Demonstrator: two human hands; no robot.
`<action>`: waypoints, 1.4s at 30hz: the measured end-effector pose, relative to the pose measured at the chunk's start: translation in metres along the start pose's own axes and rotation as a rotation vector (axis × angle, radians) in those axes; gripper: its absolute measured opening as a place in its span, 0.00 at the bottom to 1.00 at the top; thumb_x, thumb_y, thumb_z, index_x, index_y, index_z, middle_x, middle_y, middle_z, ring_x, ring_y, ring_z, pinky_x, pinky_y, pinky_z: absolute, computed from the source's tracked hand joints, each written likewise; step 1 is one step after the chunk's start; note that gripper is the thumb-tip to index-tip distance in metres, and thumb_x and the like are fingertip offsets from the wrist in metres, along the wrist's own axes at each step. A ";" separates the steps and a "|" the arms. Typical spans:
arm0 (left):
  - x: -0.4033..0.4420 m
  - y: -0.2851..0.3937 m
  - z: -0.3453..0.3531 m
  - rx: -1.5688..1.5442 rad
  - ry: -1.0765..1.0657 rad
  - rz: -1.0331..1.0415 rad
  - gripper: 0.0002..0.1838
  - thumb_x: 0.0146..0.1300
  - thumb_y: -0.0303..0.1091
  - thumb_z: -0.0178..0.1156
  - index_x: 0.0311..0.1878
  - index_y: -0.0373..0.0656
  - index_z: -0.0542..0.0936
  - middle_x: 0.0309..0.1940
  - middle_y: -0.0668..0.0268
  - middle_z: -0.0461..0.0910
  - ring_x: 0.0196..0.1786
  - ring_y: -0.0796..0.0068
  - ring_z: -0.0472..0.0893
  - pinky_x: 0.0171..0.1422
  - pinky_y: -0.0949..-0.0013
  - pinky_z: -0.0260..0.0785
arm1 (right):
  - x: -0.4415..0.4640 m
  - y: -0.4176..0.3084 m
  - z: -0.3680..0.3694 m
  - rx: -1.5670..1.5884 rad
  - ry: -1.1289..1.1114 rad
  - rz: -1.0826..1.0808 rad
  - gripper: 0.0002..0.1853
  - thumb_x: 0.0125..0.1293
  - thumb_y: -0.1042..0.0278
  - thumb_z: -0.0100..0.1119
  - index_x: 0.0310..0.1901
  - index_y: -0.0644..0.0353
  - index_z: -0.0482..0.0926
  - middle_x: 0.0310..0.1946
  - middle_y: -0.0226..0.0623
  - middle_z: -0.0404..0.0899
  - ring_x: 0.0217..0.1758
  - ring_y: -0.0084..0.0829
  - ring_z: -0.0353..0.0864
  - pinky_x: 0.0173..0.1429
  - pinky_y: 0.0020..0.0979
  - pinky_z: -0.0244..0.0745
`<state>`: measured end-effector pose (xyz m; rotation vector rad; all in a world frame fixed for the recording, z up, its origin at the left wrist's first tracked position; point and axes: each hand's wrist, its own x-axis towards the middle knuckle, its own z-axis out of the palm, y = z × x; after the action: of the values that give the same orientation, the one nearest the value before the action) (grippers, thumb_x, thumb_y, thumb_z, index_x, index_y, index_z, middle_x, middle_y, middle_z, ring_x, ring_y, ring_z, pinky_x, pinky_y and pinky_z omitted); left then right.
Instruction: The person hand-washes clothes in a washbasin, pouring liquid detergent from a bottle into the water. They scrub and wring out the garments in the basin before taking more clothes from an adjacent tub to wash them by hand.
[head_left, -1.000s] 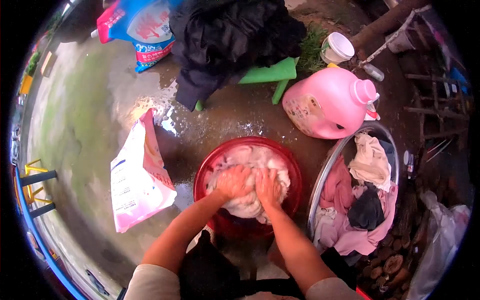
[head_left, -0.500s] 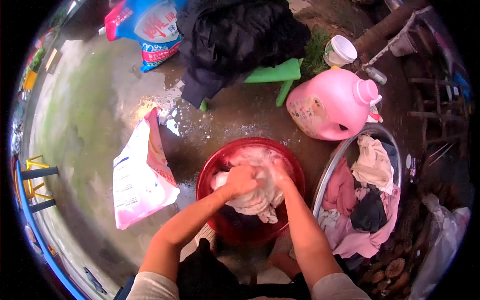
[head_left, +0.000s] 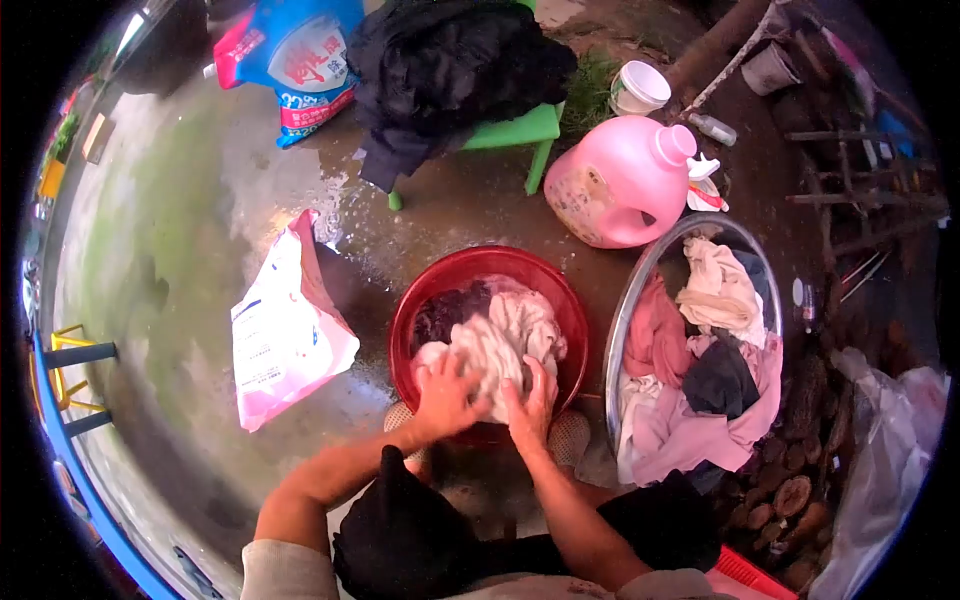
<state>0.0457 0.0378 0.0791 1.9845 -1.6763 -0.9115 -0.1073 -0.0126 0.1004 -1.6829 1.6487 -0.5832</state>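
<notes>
A red plastic basin (head_left: 396, 350) stands on the wet ground in front of me. In it lies a bunched pale wet garment (head_left: 505, 335), with darker cloth (head_left: 447, 312) at the basin's back left. My left hand (head_left: 446, 398) rests on the near left side of the pale garment, fingers spread. Along its near right side, my right hand (head_left: 530, 408) touches the cloth, thumb and fingers apart. Neither hand is visibly closed around a fold. The garment's underside is hidden.
To the right is a metal basin (head_left: 613, 390) of pink, cream and dark clothes. Behind it stands a pink jug (head_left: 610, 185). A white-and-pink bag (head_left: 285, 335) stands at left. Dark clothing (head_left: 450, 70) covers a green stool (head_left: 515, 128), beside a blue detergent bag (head_left: 305, 60).
My hands have drawn nearer to me and lower over the garment. My left hand has gone from a fist to spread fingers. The pale garment now lies looser, with dark cloth showing behind it.
</notes>
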 end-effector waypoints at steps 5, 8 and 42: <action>-0.006 -0.005 0.021 0.199 -0.048 0.208 0.23 0.53 0.50 0.62 0.51 0.52 0.80 0.52 0.51 0.73 0.57 0.43 0.70 0.56 0.39 0.61 | -0.004 0.045 0.028 -0.339 -0.149 -0.194 0.25 0.66 0.58 0.54 0.65 0.51 0.69 0.64 0.49 0.65 0.66 0.54 0.64 0.68 0.52 0.57; 0.046 -0.028 0.021 0.190 -0.084 0.220 0.23 0.55 0.51 0.60 0.51 0.49 0.79 0.44 0.55 0.77 0.48 0.49 0.75 0.52 0.47 0.68 | 0.027 0.063 0.051 -0.400 -0.126 -0.190 0.19 0.68 0.57 0.52 0.58 0.50 0.72 0.59 0.49 0.69 0.59 0.54 0.70 0.61 0.53 0.63; 0.074 0.088 -0.047 -0.195 0.038 0.135 0.14 0.52 0.47 0.65 0.36 0.48 0.84 0.25 0.59 0.81 0.31 0.57 0.83 0.35 0.54 0.75 | 0.117 0.024 -0.010 1.542 -0.670 0.623 0.36 0.74 0.40 0.40 0.74 0.60 0.58 0.71 0.39 0.64 0.72 0.37 0.63 0.76 0.38 0.54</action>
<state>0.0205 -0.0576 0.1544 1.7287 -1.6124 -0.9438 -0.1203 -0.1278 0.0709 -0.1321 0.6627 -0.5865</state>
